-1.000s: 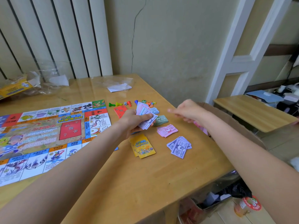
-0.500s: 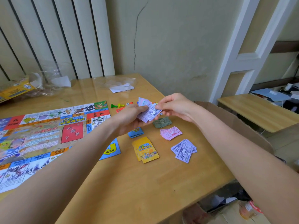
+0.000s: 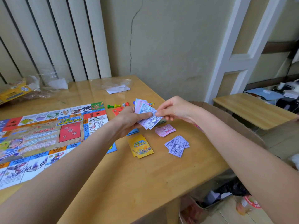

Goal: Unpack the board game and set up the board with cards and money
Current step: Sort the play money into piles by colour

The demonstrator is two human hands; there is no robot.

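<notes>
The colourful game board (image 3: 40,136) lies unfolded on the left of the wooden table (image 3: 129,178). My left hand (image 3: 129,120) grips a fanned stack of play money (image 3: 148,117) above the table's far right part. My right hand (image 3: 174,110) pinches the top purple note of that stack at its right edge. On the table lie a purple note pile (image 3: 177,146), a pink note pile (image 3: 165,130), a yellow card deck (image 3: 140,146), a red card (image 3: 118,110), and blue cards (image 3: 133,131) partly under my left hand. Pawns and a die (image 3: 118,105) sit beside the board's far corner.
Clear plastic wrap with a white paper (image 3: 118,89) lies at the table's far edge. The yellow game box and more wrap (image 3: 16,91) sit far left. A cardboard box (image 3: 226,126) stands off the table's right side, with a second small table (image 3: 254,109) beyond.
My right hand came in from the right and took hold of the top note in the stack. My left hand stayed in place, holding the money.
</notes>
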